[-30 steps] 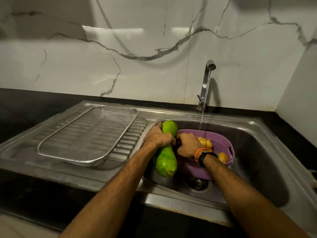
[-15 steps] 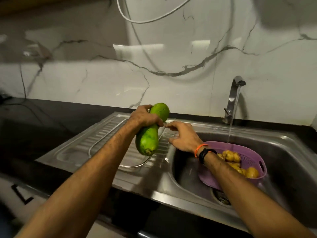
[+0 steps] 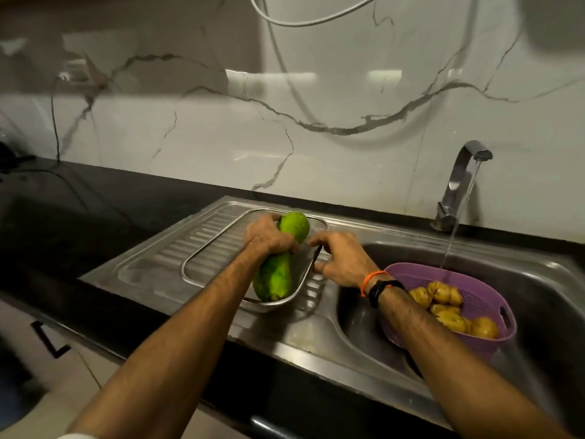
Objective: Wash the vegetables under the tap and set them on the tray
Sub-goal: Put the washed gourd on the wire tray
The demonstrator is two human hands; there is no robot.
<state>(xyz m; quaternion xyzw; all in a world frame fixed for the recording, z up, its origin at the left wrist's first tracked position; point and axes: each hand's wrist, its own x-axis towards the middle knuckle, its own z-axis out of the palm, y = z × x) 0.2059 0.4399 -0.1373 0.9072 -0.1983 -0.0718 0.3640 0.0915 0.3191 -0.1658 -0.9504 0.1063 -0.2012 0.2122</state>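
A long green gourd [image 3: 274, 278] lies slanted in the steel mesh tray [image 3: 211, 255] on the sink's drainboard, its lower end touching the tray's near right corner. My left hand [image 3: 269, 238] grips the gourd round its narrow middle. At the tray's right rim, my right hand [image 3: 342, 259] pinches the edge between thumb and fingers. A purple colander [image 3: 489, 293] holding several yellow-brown potatoes [image 3: 443, 296] sits in the sink basin, under the running tap [image 3: 458, 179].
Water streams from the tap into the colander. The steel sink basin [image 3: 557, 296] lies to the right and the ribbed drainboard [image 3: 148, 269] to the left. Black counter [image 3: 79, 217] with a cable runs leftward. A white hose [image 3: 294, 23] hangs on the marble wall.
My left hand carried the gourd out of the sink, left over the drainboard, and lowered it into the mesh tray. My right hand left the colander and took hold of the tray's rim.
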